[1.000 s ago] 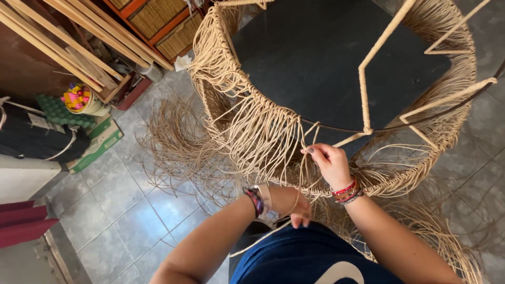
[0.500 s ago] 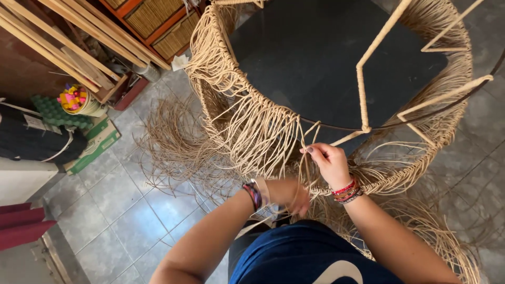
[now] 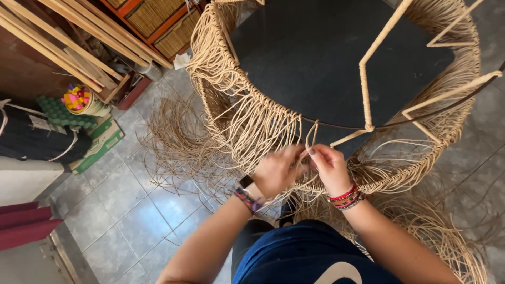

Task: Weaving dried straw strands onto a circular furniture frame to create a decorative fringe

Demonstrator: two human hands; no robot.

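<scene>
Far left: slanted wooden slats (image 3: 58, 39), a small tub of bright bits (image 3: 79, 100), grey tiled floor (image 3: 126, 210). Loose rattan strands (image 3: 176, 139) fan over the tiles, dry, thin, curling. Centre: round chair frame (image 3: 368, 68) lying over a dark mat (image 3: 315, 58), its rods wrapped in pale cord. Woven rim (image 3: 221, 79) on the left side looks dense and finished; toward the right the strands hang slack and gapped, so weaving seems roughly half done, with the near edge and right arc left. Left hand (image 3: 276, 171), blurred, closes on a working strand (image 3: 310, 134) at the near rim. Right hand (image 3: 329, 165), touching the left, pinches the same strand between fingertips. Beaded bracelets (image 3: 344, 195) on the right wrist.
</scene>
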